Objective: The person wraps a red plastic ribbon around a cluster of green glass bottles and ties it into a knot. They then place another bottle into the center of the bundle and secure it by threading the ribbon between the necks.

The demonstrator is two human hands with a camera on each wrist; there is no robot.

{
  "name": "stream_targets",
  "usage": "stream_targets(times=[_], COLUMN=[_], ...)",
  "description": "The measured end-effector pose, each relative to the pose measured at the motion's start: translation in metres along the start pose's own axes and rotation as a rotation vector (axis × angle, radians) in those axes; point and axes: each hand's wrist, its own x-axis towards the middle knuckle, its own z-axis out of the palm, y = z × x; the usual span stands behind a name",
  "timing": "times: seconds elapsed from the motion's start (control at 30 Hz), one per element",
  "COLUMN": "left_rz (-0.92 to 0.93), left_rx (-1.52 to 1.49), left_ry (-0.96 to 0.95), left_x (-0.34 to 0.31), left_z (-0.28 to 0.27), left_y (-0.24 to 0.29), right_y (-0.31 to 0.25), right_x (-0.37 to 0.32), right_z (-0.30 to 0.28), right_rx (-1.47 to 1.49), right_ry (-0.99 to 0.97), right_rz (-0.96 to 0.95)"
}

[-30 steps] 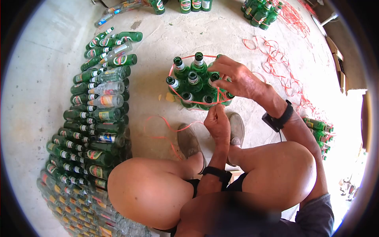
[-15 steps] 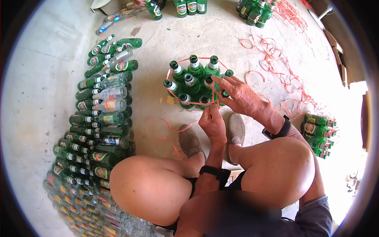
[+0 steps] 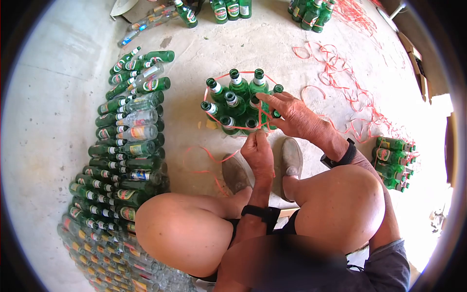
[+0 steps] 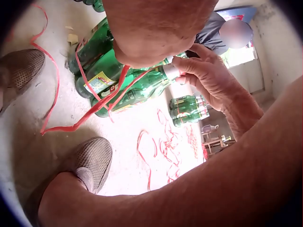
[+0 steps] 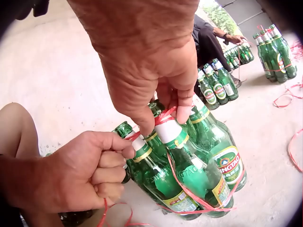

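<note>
A round cluster of green glass beer bottles [image 3: 235, 101] stands upright on the floor between my feet and beyond. Red plastic strap [image 5: 182, 187] circles the bottles low down and also runs round their necks. My left hand [image 3: 259, 155] is at the near side of the cluster, thumb and curled fingers pinching the strap, with a loose tail hanging below. My right hand [image 3: 297, 119] reaches over from the right. Its thumb and fingers grip strap at a white-labelled bottle neck [image 5: 169, 131], with turns of red strap between them.
Stacked bottles [image 3: 129, 146] lie on their sides along the left. Tangled red strap [image 3: 335, 78] covers floor to the right. Tied bottle bundles stand at the back [image 3: 311, 14] and lie at the right [image 3: 391, 163]. Another person [image 5: 213, 45] works by bottles across the floor.
My right hand has lowered and come closer to my left hand at the near-right bottle necks. My left hand keeps its pinch on the strap. The head view has shifted slightly.
</note>
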Motion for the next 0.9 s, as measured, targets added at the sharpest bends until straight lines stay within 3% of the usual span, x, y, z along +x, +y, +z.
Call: stream_targets(times=[0.4, 0.9], left_rz=[0.01, 0.195], left_rx=[0.037, 0.189], left_ry=[-0.038, -0.066], left_x=[0.001, 0.003], left_z=[-0.002, -0.011], left_y=[-0.006, -0.005], right_y=[-0.002, -0.003], right_x=[0.0, -0.005], right_z=[0.001, 0.001], right_rx=[-0.01, -0.009], right_ry=[0.019, 0.076], right_rz=[0.009, -0.028])
